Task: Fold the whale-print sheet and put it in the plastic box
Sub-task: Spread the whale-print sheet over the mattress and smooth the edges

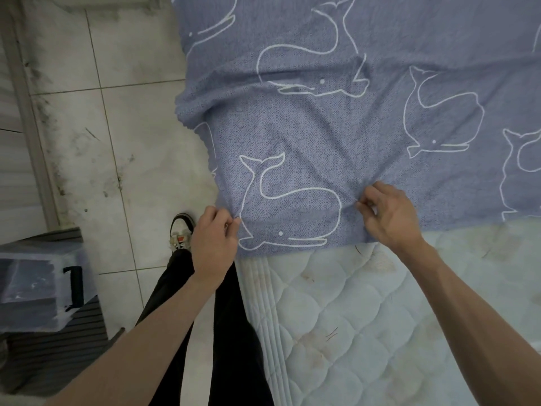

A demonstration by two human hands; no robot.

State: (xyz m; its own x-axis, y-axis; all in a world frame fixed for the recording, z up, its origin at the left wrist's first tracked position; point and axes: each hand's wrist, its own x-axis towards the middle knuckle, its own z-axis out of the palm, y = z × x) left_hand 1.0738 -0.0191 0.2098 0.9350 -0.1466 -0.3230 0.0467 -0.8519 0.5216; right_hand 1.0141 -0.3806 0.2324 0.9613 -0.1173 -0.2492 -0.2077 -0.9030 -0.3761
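Observation:
The blue sheet with white whale outlines lies spread over the far part of a quilted mattress, its near edge running across the middle of the view. My left hand pinches the sheet's near left corner at the mattress edge. My right hand pinches a small fold of the cloth a little in from the near edge. The clear plastic box stands on the floor at the lower left, with a dark latch on its side.
The white tiled floor on the left is stained. The box rests on a dark slatted platform. My leg in dark trousers and a shoe stand beside the mattress edge.

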